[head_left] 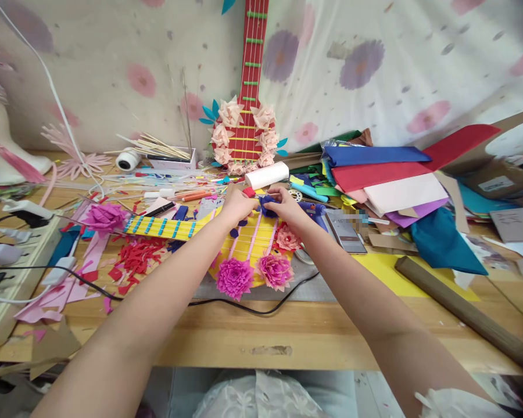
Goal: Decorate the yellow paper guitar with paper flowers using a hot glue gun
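You're pinching a dark blue crepe flower (268,204) between both hands at the top edge of the yellow paper guitar (253,239), which lies flat on the wooden table (287,339) straight ahead of you. Your left hand (236,206) curls its fingertips onto the flower's left side. Your right hand (289,210) closes thumb and fingers over its top and right side.

The guitar's round body carries pink strips as strings, and a few small blue scraps (235,232) lie on it. Three ruffled paper flowers sit along its near rim: two magenta flowers (234,277) and one coral flower (287,238). A fourth magenta bloom (104,216) sits at the end of the neck (165,226), which is crossed by turquoise bars.

A blue glue gun (312,210) lies just beside your right hand, with a phone (346,232) next to it. A white roll (268,174) lies beyond your hands. Red paper shreds (135,255) litter the table to the left.

A red guitar (253,64) ringed with peach flowers leans on the flowered cloth. Flat coloured sheets (383,174) are stacked to the right, beside a cardboard box whose label (499,183) is too small to read.
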A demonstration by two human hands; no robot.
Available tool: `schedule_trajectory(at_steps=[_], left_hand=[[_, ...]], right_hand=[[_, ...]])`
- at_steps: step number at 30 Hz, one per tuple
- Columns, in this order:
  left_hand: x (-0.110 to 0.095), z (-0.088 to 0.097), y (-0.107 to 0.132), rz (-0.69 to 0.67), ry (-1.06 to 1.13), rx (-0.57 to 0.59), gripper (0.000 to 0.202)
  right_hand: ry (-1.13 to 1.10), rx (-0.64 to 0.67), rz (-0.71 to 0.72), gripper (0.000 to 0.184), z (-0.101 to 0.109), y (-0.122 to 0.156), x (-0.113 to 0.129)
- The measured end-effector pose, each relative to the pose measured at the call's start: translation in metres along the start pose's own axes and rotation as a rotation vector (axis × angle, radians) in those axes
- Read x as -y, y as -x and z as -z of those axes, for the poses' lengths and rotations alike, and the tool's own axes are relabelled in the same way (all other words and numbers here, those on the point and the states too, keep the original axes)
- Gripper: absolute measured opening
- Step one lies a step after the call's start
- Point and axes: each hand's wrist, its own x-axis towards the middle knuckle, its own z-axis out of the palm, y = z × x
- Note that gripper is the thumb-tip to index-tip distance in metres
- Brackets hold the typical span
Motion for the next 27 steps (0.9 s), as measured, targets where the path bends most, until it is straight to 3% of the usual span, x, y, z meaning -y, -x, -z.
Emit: schedule_trajectory(at_steps=[8, 20, 27], left_hand=[[0.0014, 0.0013, -0.0013, -0.084, -0.002, 0.001, 0.015], [-0.0045, -0.0031, 0.0009, 0.016, 0.076, 0.0, 0.017], [-0.0044, -0.0014, -0.0001, 0.049, 0.053, 0.099, 0.017]], right_hand=[[-0.039, -0.001, -0.031, 0.038, -0.0011, 0.0013, 0.0029], [-0.015, 0.011, -0.008, 0.037, -0.0003, 0.0003, 0.002], [-0.034, 0.015, -0.017, 0.038, -0.0005, 0.0004, -0.0001]])
